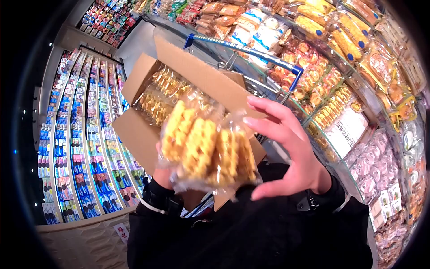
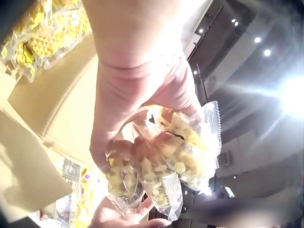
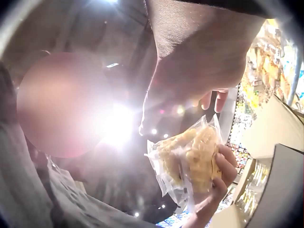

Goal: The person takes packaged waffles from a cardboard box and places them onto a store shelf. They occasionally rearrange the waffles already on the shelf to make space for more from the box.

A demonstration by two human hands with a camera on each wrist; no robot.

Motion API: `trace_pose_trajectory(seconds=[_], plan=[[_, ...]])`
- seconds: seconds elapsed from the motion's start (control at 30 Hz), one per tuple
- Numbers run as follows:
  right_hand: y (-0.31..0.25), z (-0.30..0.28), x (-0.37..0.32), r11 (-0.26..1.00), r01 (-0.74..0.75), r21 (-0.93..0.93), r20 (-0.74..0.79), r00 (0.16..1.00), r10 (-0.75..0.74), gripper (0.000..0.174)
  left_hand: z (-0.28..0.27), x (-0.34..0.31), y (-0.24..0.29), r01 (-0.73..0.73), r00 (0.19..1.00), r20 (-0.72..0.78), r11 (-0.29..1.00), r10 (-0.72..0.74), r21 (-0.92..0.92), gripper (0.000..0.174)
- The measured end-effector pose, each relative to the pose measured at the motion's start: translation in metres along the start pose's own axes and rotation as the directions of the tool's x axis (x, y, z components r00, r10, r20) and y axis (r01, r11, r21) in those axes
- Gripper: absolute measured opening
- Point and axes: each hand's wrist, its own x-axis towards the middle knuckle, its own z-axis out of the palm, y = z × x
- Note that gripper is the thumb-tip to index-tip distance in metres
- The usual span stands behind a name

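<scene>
Several clear-wrapped yellow waffle-like snacks are bunched together in front of the body, above an open cardboard box. My left hand grips the bunch from its left side; in the left wrist view the fingers of the left hand curl round the packs. On the right, my right hand is spread beside the packs, thumb below and fingers above, fingertips close to the wrappers. The right wrist view shows the packs held in the left hand, with the right hand over them.
More wrapped snacks fill the box. Behind it stands a cart with a blue handle. Glass-edged bins of packaged bread run along the right, with a white sign. Curved shelves of small packages are at the left.
</scene>
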Motion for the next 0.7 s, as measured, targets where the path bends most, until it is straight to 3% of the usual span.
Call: trace_pose_trajectory(seconds=[0.03,0.07,0.1,0.13,0.17,0.2,0.27,0.3,0.33,0.4,0.43,0.47,0.53,0.6,0.67,0.7], plan=[[-0.003,-0.007,0.000,0.998,0.064,0.008,0.013,0.998,-0.065,0.081,0.011,-0.006,-0.003,0.007,1.000,-0.006,0.964,-0.005,0.266,0.048],[-0.007,-0.016,-0.001,0.992,0.128,0.013,0.025,0.991,-0.129,0.086,0.018,-0.009,-0.002,0.178,0.984,-0.070,0.954,-0.166,0.243,0.055],[-0.011,-0.023,-0.001,0.990,0.143,-0.005,0.023,0.990,-0.143,0.084,0.028,-0.009,-0.006,0.175,0.985,-0.049,0.952,-0.168,0.251,0.055],[-0.017,-0.031,-0.002,0.989,0.146,-0.022,0.014,0.989,-0.146,0.084,0.038,-0.009,-0.013,0.317,0.938,0.139,0.948,-0.317,0.024,0.059],[-0.024,-0.040,-0.002,0.991,0.133,-0.014,0.065,0.989,-0.131,0.083,0.049,-0.008,-0.019,0.480,0.847,0.346,0.860,-0.404,-0.172,0.064],[-0.030,-0.048,-0.004,0.993,0.117,-0.005,0.116,0.987,-0.115,0.081,0.061,-0.004,-0.021,0.486,0.841,0.354,0.859,-0.409,-0.161,0.064],[-0.037,-0.055,-0.016,0.992,0.125,0.027,0.170,0.977,-0.128,0.081,0.098,0.013,-0.020,0.699,0.566,0.309,0.643,-0.765,0.312,0.065],[-0.041,-0.061,-0.026,0.990,0.136,0.032,0.202,0.969,-0.139,0.084,0.131,0.015,-0.014,0.744,0.501,0.143,0.509,-0.853,0.433,0.063],[-0.045,-0.068,-0.038,0.989,0.144,0.039,0.235,0.960,-0.149,0.086,0.147,0.022,-0.021,0.745,0.493,0.145,0.502,-0.858,0.440,0.063],[-0.057,-0.091,-0.068,0.997,0.080,0.021,0.232,0.969,-0.083,0.091,0.172,0.030,-0.042,0.721,0.339,0.022,0.275,-0.940,0.636,0.057],[-0.062,-0.101,-0.084,1.000,0.020,0.011,0.237,0.971,-0.022,0.096,0.183,0.032,-0.056,0.711,0.334,0.027,0.271,-0.942,0.648,0.052],[-0.065,-0.105,-0.102,1.000,0.011,0.025,0.235,0.972,-0.016,0.096,0.202,0.035,-0.064,0.721,0.269,0.061,0.243,-0.961,0.649,0.056],[-0.063,-0.109,-0.139,0.997,-0.073,-0.016,0.056,0.996,0.073,0.098,0.218,0.039,-0.092,0.802,0.174,0.070,0.183,-0.982,0.568,0.064],[-0.055,-0.119,-0.166,0.993,-0.114,0.008,0.032,0.993,0.114,0.101,0.230,0.041,-0.123,0.832,0.203,0.025,0.186,-0.979,0.522,0.067],[-0.044,-0.129,-0.197,0.932,-0.236,0.275,-0.096,0.958,0.271,0.100,0.247,0.043,-0.143,0.851,0.234,-0.012,0.199,-0.972,0.485,0.070],[-0.035,-0.132,-0.213,0.930,-0.240,0.277,-0.102,0.956,0.276,0.100,0.259,0.044,-0.150,0.874,0.274,-0.051,0.227,-0.960,0.429,0.069]])
